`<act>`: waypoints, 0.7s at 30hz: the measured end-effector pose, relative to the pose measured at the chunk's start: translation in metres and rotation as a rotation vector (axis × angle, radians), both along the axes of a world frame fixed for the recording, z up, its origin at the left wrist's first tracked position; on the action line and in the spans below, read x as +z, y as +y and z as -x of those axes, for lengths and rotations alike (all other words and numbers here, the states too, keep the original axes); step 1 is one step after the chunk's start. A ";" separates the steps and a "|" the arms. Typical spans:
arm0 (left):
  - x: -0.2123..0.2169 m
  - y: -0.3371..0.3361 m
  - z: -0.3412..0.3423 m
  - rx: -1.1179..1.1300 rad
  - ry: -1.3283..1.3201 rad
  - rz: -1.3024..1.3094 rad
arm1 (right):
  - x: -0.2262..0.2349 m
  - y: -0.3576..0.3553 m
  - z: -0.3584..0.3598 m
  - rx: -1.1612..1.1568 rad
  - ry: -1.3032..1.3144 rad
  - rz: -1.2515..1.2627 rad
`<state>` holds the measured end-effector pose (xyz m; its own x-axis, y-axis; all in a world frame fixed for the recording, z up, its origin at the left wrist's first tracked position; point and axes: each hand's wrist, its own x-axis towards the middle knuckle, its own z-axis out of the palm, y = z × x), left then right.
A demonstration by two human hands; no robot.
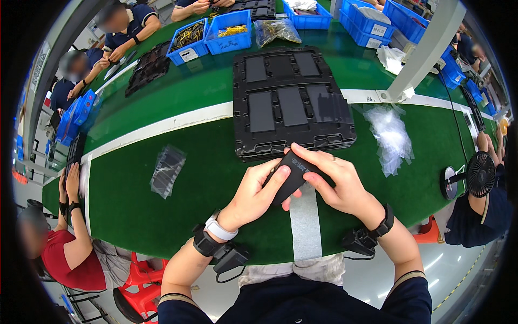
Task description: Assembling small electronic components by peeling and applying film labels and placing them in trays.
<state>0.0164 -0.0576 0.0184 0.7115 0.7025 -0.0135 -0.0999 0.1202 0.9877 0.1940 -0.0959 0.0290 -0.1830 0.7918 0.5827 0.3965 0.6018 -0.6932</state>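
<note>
A flat black rectangular device (292,171) with faint printing is held tilted between my two hands, just in front of the tray stack. My left hand (258,186) grips its left side, thumb lying on the face. On the other side my right hand (337,178) holds its edge and upper corner with thumb and fingers. Right beyond my hands sits a stack of black plastic trays (294,141), its top one holding several dark grey rectangular pieces (292,106) in slots. A strip of pale grey material (306,232) runs beneath my hands to the table's near edge.
Clear film pieces lie in a small pile (168,170) at left and a larger pile (389,139) at right. A grey metal post (426,51) rises beyond. Blue bins (229,33) line the back. A small black fan (479,174) stands far right. Co-workers sit around the green table.
</note>
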 end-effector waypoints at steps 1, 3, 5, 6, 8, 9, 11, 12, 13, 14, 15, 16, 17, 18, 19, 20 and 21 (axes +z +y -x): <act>0.001 -0.002 -0.001 0.031 -0.031 0.022 | -0.002 -0.001 -0.002 0.000 0.001 0.000; 0.004 -0.005 -0.003 0.040 -0.057 0.029 | -0.008 -0.006 -0.009 -0.008 0.026 -0.034; 0.002 -0.005 -0.005 0.052 -0.082 0.037 | -0.009 -0.006 -0.013 0.045 0.117 0.063; -0.002 -0.003 -0.005 0.057 -0.059 -0.058 | -0.009 -0.007 -0.013 0.101 0.207 0.160; -0.002 -0.002 -0.005 0.061 -0.034 -0.154 | -0.009 -0.005 -0.007 0.148 0.553 0.315; -0.001 -0.001 -0.004 0.071 0.007 -0.254 | -0.011 -0.001 -0.012 0.206 0.641 0.471; 0.001 0.000 -0.003 0.081 0.048 -0.355 | -0.010 0.001 -0.013 0.264 0.726 0.628; 0.000 0.000 -0.002 0.081 0.079 -0.371 | -0.006 0.002 -0.010 0.217 0.673 0.649; 0.000 0.001 -0.001 0.081 0.110 -0.386 | -0.004 0.002 -0.008 0.170 0.619 0.670; 0.000 -0.001 -0.002 0.079 0.109 -0.383 | -0.006 0.001 -0.009 0.167 0.619 0.673; 0.001 -0.002 -0.003 0.077 0.126 -0.319 | -0.008 0.000 -0.010 0.098 0.411 0.532; 0.001 -0.003 -0.003 0.073 0.143 -0.254 | -0.009 -0.001 -0.011 0.030 0.204 0.390; 0.001 -0.003 -0.002 0.075 0.145 -0.256 | -0.007 0.000 -0.008 -0.026 0.126 0.277; 0.002 -0.003 -0.001 0.011 0.194 -0.228 | -0.006 0.000 -0.009 -0.024 0.128 0.275; 0.003 -0.002 -0.001 -0.053 0.243 -0.199 | -0.006 0.001 -0.011 -0.036 -0.006 0.235; 0.004 -0.004 -0.002 -0.099 0.261 -0.240 | -0.007 0.001 -0.012 -0.050 -0.140 0.197; 0.002 -0.005 -0.001 -0.091 0.284 -0.251 | -0.008 0.000 -0.010 -0.072 -0.109 0.279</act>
